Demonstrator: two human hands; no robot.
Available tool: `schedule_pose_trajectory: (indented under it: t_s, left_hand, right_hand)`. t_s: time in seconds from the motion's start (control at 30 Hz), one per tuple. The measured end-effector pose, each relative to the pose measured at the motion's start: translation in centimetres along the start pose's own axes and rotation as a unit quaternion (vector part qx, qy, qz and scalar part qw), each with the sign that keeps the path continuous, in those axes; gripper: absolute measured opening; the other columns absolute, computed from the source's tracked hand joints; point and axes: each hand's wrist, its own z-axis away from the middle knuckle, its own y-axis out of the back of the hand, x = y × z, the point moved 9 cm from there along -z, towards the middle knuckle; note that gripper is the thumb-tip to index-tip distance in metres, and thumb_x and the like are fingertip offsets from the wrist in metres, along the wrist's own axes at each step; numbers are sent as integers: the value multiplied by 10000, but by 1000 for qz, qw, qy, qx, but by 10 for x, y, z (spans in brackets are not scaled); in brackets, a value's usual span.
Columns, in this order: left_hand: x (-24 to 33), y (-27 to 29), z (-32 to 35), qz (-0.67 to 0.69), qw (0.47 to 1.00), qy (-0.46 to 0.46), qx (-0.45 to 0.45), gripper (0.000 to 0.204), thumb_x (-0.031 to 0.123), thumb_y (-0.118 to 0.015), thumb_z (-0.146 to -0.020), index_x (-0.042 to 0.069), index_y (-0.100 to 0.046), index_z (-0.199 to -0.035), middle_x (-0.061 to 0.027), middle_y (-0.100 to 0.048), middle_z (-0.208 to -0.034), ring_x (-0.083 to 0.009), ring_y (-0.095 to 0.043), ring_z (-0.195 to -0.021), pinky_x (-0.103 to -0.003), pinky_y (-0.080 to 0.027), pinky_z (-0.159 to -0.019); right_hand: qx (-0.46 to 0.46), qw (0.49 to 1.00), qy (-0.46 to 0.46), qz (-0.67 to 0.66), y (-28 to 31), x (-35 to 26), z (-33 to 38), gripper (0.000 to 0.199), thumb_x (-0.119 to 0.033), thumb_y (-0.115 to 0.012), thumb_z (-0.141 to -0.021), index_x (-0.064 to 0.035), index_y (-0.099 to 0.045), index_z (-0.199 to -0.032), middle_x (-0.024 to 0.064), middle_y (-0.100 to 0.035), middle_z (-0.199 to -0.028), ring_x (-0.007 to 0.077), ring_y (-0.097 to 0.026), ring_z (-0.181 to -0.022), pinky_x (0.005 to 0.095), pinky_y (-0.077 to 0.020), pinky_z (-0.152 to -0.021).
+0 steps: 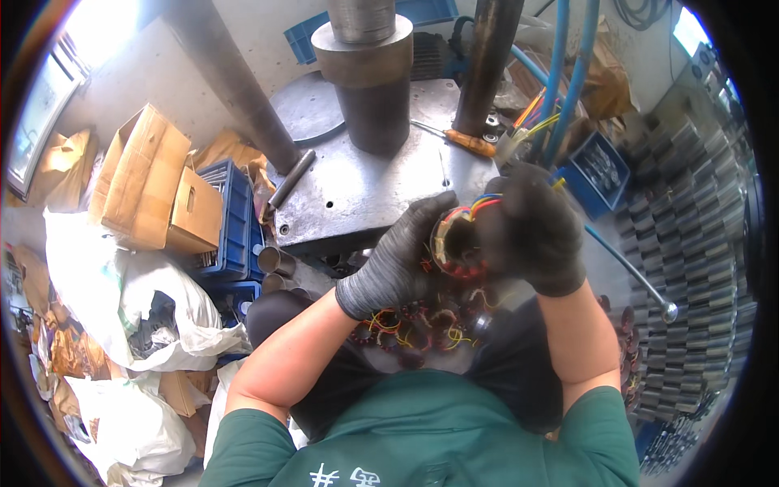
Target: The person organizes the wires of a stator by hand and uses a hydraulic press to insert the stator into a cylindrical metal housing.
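Both my hands wear dark grey gloves. In my left hand (393, 264) is a ring-shaped motor stator (442, 243) with copper-coloured windings, held by its left side just in front of the press bed. Blue, red and yellow lead wires (485, 203) run from its top into my right hand (537, 231), which is closed around them and smeared by motion. A yellow wire end pokes out beyond that hand's far side. Fingertips of the right hand are hidden. Below, between my knees, lie several more wound stators (422, 329) with red and yellow wires.
Ahead stands a press with a steel ram (365, 97) over its metal bed (357, 199). On the bed lie a wooden-handled screwdriver (471, 143) and a short steel bar (293, 180). A ball-ended lever (633, 274) and stacked metal cores (690, 235) are right; cardboard boxes (146, 178) left.
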Motion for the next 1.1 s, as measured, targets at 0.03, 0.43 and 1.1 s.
schedule_pose_trajectory:
  t_s: [0.03,0.43,1.1]
  left_hand:
    - [3,3,-1,-41,999,-22,21,1107,96,-969,-706,89,-289,-1579,-152,-502,-1490,-264,-557,-1353,-426,-484,-1141]
    - [4,44,1,-170,968,-98,156,1021,202,-1007,-647,78,-445,-1489,-153,-512,-1388,-295,-568,-1290,-421,-494,-1110]
    - [26,63,7,-263,929,-127,228,1115,260,-1041,-560,96,-459,-1496,-176,-498,-1404,-351,-561,-1273,-450,-525,-1077]
  right_hand:
    - [1,1000,-6,-3,1,3,-1,334,-387,-618,-1044,-53,-617,-1041,175,-681,-783,259,-643,-568,343,-517,-512]
    - [13,987,1,163,6,-12,-5,551,-136,-681,-957,-45,-549,-1484,133,-733,-1027,185,-732,-868,292,-595,-738]
    - [39,986,-118,109,38,90,-6,527,-190,-723,-1007,0,-528,-1457,93,-672,-1257,151,-646,-1112,321,-545,-979]
